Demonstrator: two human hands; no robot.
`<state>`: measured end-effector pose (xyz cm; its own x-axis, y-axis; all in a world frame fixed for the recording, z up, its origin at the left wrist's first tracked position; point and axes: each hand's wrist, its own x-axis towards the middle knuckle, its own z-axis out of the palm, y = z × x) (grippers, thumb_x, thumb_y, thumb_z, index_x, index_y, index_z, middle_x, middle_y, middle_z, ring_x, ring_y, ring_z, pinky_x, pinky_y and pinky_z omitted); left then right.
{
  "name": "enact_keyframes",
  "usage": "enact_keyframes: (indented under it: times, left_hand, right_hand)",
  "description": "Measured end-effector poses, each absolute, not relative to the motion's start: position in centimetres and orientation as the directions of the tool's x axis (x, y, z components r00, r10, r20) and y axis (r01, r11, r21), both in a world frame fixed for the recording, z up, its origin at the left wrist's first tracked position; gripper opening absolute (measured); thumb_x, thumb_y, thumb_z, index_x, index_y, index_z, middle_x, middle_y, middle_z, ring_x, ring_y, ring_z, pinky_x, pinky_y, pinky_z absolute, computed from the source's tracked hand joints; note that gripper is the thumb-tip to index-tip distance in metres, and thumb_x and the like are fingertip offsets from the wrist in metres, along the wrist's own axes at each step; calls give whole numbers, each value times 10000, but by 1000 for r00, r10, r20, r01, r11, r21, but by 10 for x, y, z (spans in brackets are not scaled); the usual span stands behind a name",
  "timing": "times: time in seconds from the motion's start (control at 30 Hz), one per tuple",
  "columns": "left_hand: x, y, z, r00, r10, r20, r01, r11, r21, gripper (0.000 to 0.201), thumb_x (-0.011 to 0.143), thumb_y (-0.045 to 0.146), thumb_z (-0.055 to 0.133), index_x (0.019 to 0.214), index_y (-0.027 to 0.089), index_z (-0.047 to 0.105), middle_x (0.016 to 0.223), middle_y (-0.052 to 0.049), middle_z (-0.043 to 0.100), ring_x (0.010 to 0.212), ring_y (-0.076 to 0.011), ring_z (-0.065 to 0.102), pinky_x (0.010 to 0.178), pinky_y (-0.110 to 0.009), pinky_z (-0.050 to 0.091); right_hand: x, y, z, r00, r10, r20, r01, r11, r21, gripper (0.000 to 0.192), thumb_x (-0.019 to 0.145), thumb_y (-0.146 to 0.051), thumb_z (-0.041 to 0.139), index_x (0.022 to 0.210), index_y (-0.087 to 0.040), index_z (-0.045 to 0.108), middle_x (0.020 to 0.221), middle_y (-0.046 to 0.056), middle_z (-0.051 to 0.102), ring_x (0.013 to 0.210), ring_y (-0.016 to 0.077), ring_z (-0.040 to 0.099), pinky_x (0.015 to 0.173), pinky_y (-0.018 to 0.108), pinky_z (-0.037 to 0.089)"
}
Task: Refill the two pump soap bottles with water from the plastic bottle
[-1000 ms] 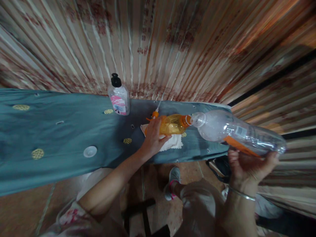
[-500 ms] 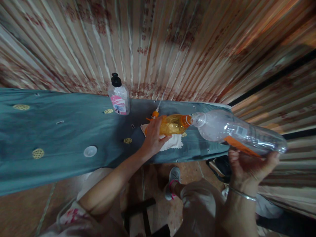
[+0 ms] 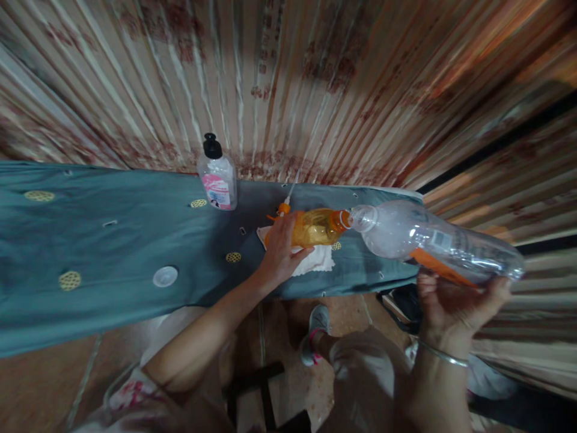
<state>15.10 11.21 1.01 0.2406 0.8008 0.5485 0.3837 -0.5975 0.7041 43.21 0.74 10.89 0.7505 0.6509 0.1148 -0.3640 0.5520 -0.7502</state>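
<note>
Both hands grip bottles, mouth to mouth, over a cloth-covered table.

Head view: left hand [image 3: 280, 252] wraps around the small amber plastic bottle [image 3: 315, 227], standing on a crumpled white cloth [image 3: 318, 260]. Right hand [image 3: 453, 307] cradles from below the large clear ribbed bottle [image 3: 433, 240], tipped sideways, its neck meeting the amber bottle's opening. A pump bottle [image 3: 217, 177] stands well apart on the teal tablecloth [image 3: 112, 240], a round white cap [image 3: 164, 276] nearer the front edge.
</note>
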Motion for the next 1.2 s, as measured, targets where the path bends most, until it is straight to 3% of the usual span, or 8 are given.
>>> enact_keyframes:
  times: [0.2, 0.6, 0.73, 0.9, 1.2]
  left_hand:
    - [152, 112, 13, 242, 821, 518, 390, -571, 723, 772, 855, 513, 725, 1463, 218, 351, 1426, -178, 542, 1359, -342, 504, 1132, -544, 419]
    - [152, 111, 11, 233, 804, 548, 378, -594, 710, 750, 878, 531, 687, 1464, 240, 322, 1418, -172, 542, 1343, -331, 513, 1116, -538, 435]
    - [152, 111, 12, 236, 811, 536, 396, -584, 709, 760, 874, 518, 697, 1472, 239, 320, 1427, -173, 542, 1348, -336, 514, 1130, -539, 417]
    - [152, 112, 13, 244, 813, 529, 396, -581, 711, 768, 860, 496, 719, 1470, 215, 347, 1429, -179, 547, 1350, -339, 513, 1129, -533, 419]
    - [154, 112, 11, 227, 816, 532, 403, -576, 711, 763, 869, 529, 700, 1466, 226, 333, 1430, -176, 542, 1353, -335, 509, 1123, -533, 430]
  right_hand:
    - [431, 8, 110, 720, 674, 166, -348, 557, -754, 595, 599, -416, 867, 1121, -226, 654, 1245, 32, 685, 986, 209, 712, 569, 271, 648]
    - [427, 9, 113, 738, 655, 162, -317, 548, -774, 645, 527, -442, 900, 1087, -219, 668, 1212, 31, 695, 887, 177, 710, 547, 251, 639]
    - [426, 9, 113, 745, 654, 133, -343, 546, -764, 576, 595, -429, 859, 1101, -233, 666, 1243, 35, 686, 897, 184, 719, 527, 253, 629]
    - [425, 9, 114, 772, 626, 113, -340, 557, -758, 621, 610, -410, 850, 1173, -244, 646, 1207, 27, 702, 1045, 232, 705, 525, 252, 625]
    - [430, 9, 109, 756, 638, 147, -330, 566, -755, 613, 608, -434, 857, 1147, -224, 653, 1230, 51, 691, 966, 211, 714, 543, 261, 630]
